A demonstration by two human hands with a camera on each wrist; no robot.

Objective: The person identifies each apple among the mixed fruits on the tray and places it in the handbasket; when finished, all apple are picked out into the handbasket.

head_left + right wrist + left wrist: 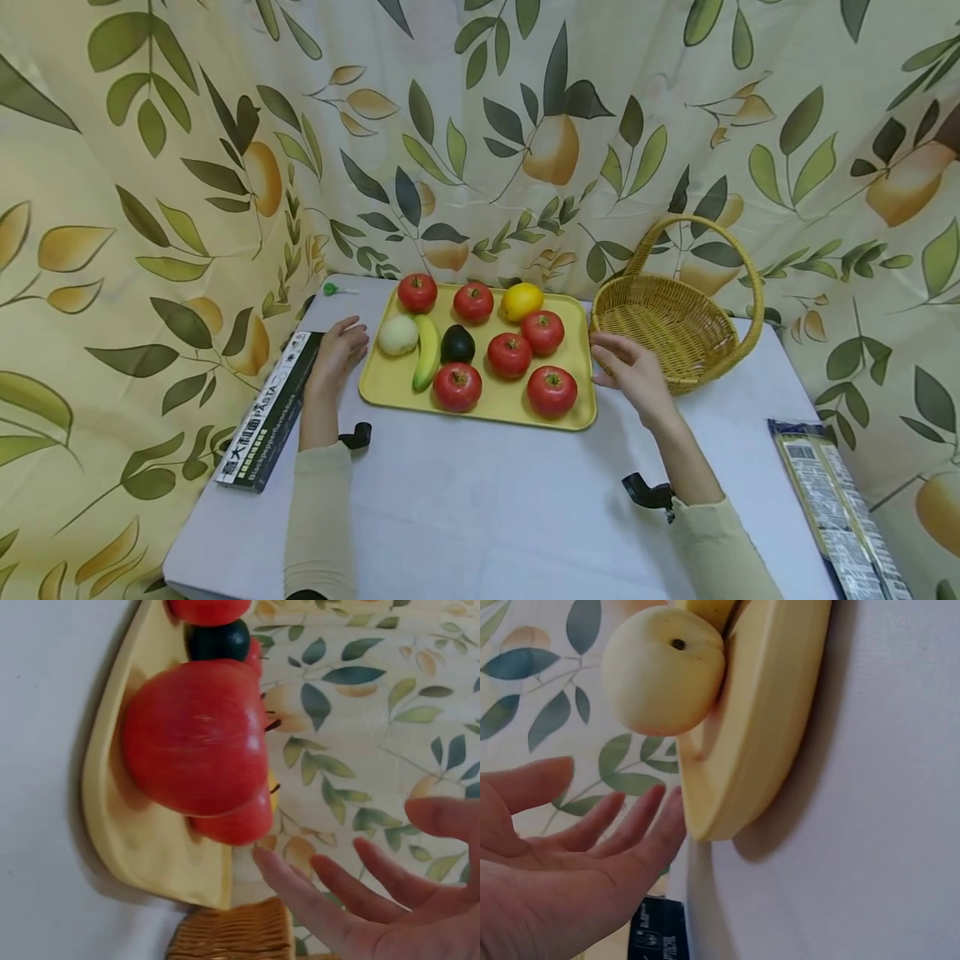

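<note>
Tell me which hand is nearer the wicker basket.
Right: the right hand is just beside the wicker basket; the left hand is farther off, across the yellow tray.

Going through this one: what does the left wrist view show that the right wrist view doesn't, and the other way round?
Only the left wrist view shows the left hand, the pale round fruit and part of a dark box.

Only the right wrist view shows the right hand, the red fruits, a dark fruit behind the nearest one, and part of the wicker basket.

Both share the yellow tray, the white tabletop and the leaf-patterned cloth.
</note>
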